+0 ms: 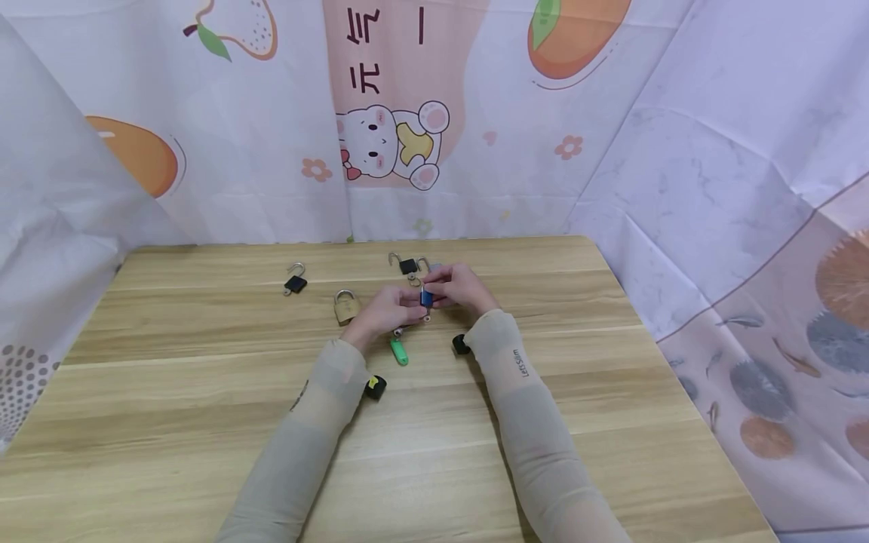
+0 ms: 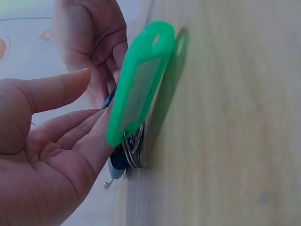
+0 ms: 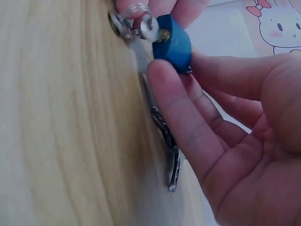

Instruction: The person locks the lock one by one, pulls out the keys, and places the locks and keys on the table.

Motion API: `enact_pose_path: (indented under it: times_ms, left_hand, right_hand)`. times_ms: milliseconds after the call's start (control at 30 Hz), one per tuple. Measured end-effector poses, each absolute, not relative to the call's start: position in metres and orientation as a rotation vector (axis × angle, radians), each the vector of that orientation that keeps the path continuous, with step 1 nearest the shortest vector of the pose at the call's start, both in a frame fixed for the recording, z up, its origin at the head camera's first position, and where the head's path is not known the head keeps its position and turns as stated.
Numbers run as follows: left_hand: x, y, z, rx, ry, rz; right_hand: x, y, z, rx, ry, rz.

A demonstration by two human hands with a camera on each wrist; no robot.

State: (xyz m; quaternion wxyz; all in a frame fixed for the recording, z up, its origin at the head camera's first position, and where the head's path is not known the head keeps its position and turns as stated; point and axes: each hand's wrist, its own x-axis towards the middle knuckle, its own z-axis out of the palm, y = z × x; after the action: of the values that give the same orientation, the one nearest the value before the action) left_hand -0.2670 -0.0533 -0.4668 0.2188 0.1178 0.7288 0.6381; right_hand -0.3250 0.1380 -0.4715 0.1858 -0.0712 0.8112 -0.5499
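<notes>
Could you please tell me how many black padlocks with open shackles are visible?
2: one black padlock left of the brass padlock, another black padlock beyond the left hand; others may be hidden.

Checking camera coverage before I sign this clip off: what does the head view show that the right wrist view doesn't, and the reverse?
Only the head view: the brass padlock, the green tag and a black object with a yellow mark.

Only the right wrist view: a brass-coloured round spot on the end of the blue padlock.

Both: that padlock, the right hand pinching it, part of the left hand, and the wooden table.
</notes>
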Motion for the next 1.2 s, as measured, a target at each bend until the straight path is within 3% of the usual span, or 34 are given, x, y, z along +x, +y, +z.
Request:
enact_pose_path:
  times_ms: [700, 1200]
  left_hand:
    - [-0.264, -0.054, -0.461, 0.257, 2.127, 1.661]
    - [-0.274, -0.043, -0.454, 0.167, 2.043, 1.854]
  right_hand:
    - [-0.326, 0.15, -0.463, -0.044, 2.354, -1.618]
    - [-0.33, 0.174, -0.467, -0.079, 2.674, -1.534]
